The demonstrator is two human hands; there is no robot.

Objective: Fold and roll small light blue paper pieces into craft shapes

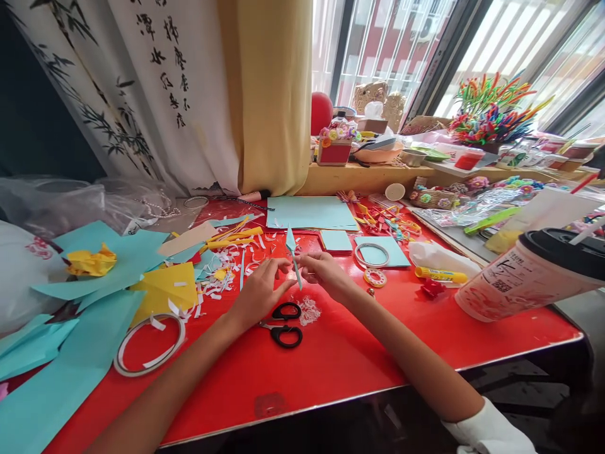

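A thin, pointed piece of folded light blue paper (pixel 291 243) stands nearly upright above the red table, widest near its top. My right hand (pixel 326 275) pinches it around the middle between thumb and fingertips. On the other side, my left hand (pixel 262 291) has its thumb and curled fingers apart, with the thumb tip close to the paper's lower end; whether it touches I cannot tell. Just below the hands lie black-handled scissors (pixel 286 325), their blades partly hidden by my left wrist. Beside them is a small heap of clear, whitish scraps (pixel 309 311).
Paper shreds (pixel 220 271), a tape roll (pixel 150 345) and blue sheets (pixel 94 340) spread on the left. Behind are blue squares (pixel 336 241) and another tape roll (pixel 372 255). A glue stick (pixel 440 274) and large drink cup (pixel 529 277) stand right, near the table edge.
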